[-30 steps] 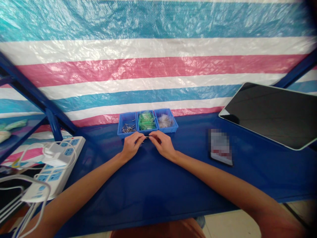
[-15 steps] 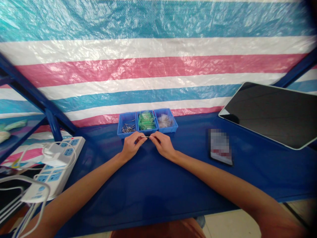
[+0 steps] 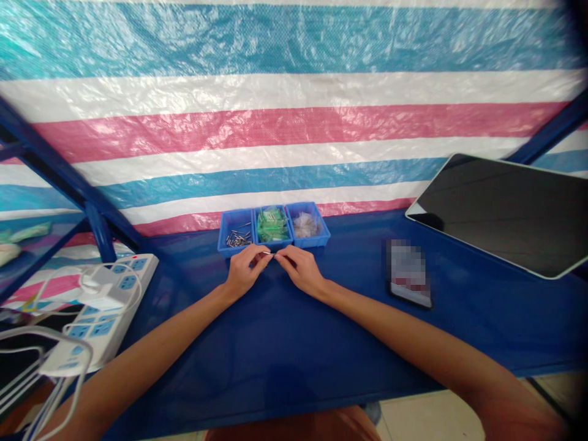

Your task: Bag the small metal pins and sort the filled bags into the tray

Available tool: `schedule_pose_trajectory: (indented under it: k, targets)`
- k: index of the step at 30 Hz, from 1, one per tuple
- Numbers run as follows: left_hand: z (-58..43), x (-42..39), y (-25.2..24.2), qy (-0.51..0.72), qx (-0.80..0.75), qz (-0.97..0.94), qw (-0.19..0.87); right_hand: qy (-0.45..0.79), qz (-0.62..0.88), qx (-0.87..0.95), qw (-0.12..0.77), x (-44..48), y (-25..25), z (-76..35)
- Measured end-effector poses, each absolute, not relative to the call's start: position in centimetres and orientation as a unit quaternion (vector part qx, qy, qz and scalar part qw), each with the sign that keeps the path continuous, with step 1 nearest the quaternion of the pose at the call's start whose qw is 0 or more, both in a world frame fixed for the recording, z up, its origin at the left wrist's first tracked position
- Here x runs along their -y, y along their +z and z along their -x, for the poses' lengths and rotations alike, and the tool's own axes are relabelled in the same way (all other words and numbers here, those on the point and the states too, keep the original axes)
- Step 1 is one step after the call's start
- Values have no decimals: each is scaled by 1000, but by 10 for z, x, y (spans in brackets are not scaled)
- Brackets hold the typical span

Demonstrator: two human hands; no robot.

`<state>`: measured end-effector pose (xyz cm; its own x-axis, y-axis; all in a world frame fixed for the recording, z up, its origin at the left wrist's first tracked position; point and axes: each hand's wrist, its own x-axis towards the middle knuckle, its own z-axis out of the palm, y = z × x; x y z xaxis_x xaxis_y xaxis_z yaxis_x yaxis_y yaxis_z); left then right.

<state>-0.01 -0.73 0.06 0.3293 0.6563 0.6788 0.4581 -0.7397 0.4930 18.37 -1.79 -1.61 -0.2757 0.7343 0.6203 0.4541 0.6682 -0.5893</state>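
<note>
Two bare hands, near each other, at far side of glossy dark-blue tabletop [image 3: 275, 343]. L hand [image 3: 243, 269]: thumb & fingertips pinched tog. on thin silver-and-dark rod [image 3: 267, 253]. R hand [image 3: 302, 269]: fingertips closed on dark end of same rod. Rod loc.: btwn both hands, approx. level, just this side of bins; fine detail too small to tell.

Bins, blue plastic, open-top, qty 3, in row, side by side:
– L bin [image 3: 226, 252]: loose slim silver metal pins [image 3: 239, 239], qty unclear.
– Mid bin [image 3: 281, 244]: shiny green plastic packets [image 3: 272, 225].
– R bin [image 3: 318, 241]: crumpled clear-whitish plastic bags [image 3: 305, 225].

R side of tabletop: dark-edged rectangular phone [image 3: 408, 275], screen pixelated; beyond, lrg flat black panel w/ pale rim [image 3: 500, 214], tilted.

L side: long white power strip w/ blue sockets [image 3: 110, 331], white boxy plug [image 3: 103, 295], tangle of white cables [image 3: 59, 334].

Backdrop: striped teal/white/pink woven-plastic sheet [image 3: 294, 122], behind bins.
</note>
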Motion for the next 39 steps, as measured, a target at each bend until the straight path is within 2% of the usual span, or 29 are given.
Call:
schedule_pose_trajectory:
  k: [23, 29, 39]
  targets:
    - [-1, 12, 3, 497, -338, -794, 93, 143, 411, 776, 457, 19, -15, -183]
    - [0, 11, 1, 488, -345, -798, 76, 146, 412, 772, 461, 19, -15, -183]
    - [2, 10, 2, 444, -365, -812, 107, 148, 411, 775, 457, 19, -14, -184]
